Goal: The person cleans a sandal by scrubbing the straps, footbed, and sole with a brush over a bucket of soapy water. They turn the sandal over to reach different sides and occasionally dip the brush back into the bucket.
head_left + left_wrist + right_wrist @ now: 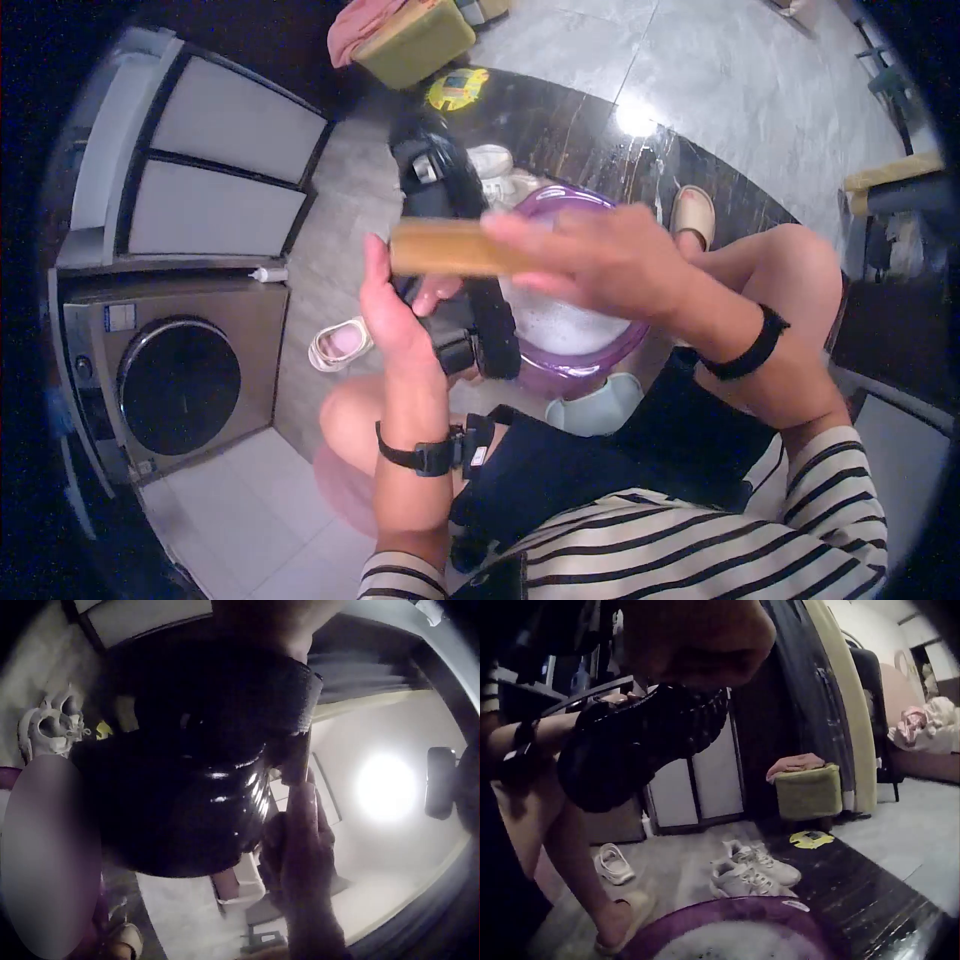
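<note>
- Purple basin [575,197]: stands on the floor between the person's legs and holds white foamy water [565,325].
- Green box [415,45]: stands farther off, with a pink cloth [352,25] lying on top.
- Black shoe [495,325]: held in the air above the basin's left edge. Its long axis runs away from the person. Toe end cannot be told.
- Left hand [395,315]: thumb and fingers wrapped round the shoe.
- Right hand [600,262]: fingers closed over a wooden brush [450,247], whose long axis lies crosswise over the shoe.
</note>
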A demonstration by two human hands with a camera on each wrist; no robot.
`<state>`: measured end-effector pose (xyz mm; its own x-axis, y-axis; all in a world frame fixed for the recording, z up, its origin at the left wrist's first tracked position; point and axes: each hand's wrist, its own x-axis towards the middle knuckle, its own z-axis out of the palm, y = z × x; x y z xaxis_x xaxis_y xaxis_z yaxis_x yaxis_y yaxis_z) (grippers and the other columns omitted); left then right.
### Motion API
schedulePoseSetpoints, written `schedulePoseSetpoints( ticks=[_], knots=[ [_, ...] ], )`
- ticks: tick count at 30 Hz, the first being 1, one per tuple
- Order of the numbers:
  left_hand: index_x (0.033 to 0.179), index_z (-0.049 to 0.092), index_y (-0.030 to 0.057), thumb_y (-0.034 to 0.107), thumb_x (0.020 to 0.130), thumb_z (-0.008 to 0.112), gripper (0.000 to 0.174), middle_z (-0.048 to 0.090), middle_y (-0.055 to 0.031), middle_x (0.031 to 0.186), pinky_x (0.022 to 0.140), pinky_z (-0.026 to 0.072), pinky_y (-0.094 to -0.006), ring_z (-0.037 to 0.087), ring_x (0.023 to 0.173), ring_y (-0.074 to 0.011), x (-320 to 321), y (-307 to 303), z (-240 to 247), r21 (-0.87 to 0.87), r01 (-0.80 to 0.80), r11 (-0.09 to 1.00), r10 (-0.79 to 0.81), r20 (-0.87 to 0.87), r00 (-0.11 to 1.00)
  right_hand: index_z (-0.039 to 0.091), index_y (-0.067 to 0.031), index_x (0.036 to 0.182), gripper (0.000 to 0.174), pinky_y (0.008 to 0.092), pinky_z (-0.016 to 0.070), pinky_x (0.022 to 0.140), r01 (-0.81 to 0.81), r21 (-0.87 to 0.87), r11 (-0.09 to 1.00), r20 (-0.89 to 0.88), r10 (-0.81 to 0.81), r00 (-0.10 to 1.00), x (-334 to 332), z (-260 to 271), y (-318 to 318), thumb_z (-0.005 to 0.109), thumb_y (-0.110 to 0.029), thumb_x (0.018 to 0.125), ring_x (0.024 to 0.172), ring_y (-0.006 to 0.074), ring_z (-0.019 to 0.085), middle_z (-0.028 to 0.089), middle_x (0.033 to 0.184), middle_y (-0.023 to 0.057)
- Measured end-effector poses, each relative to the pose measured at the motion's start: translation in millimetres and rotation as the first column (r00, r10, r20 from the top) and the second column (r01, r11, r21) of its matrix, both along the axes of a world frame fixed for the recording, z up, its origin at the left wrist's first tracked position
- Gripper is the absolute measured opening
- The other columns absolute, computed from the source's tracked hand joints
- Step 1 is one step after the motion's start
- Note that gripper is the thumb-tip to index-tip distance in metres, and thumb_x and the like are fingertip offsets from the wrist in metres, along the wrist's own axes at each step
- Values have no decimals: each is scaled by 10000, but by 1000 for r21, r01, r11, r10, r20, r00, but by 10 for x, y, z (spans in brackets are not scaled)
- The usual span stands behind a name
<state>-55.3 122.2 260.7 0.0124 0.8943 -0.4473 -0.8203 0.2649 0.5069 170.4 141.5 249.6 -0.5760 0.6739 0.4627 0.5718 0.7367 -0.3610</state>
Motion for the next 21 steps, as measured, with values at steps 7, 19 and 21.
schedulePoseSetpoints(
  ticks=[7,19,21],
  knots=[
    [1068,565,-24,468,1029,372,530,518,-9,630,447,365,-237,336,415,-88,-131,-5,23,91,28,995,-42,167,985,509,-244,1405,564,377,445,423,-63,-6,998,-197,60,978,-61,-187,-41,661,-411,888,486,248,579,524,599,52],
    [1078,638,28,509,973,496,513,292,37,485,515,328,-201,320,439,-80,-219,-92,109,52,-124,991,107,242,964,486,-132,1420,574,391,510,556,-304,-224,926,-198,262,945,-13,-295,-194,668,-303,904,626,309,646,652,795,122],
    [1082,642,24,501,974,500,509,279,37,490,539,325,-197,323,460,-77,-385,-83,20,158,-36,987,17,122,992,488,-172,1427,558,402,486,493,-355,-278,893,-134,330,934,6,-260,-209,646,-342,919,559,288,625,623,704,95]
  ],
)
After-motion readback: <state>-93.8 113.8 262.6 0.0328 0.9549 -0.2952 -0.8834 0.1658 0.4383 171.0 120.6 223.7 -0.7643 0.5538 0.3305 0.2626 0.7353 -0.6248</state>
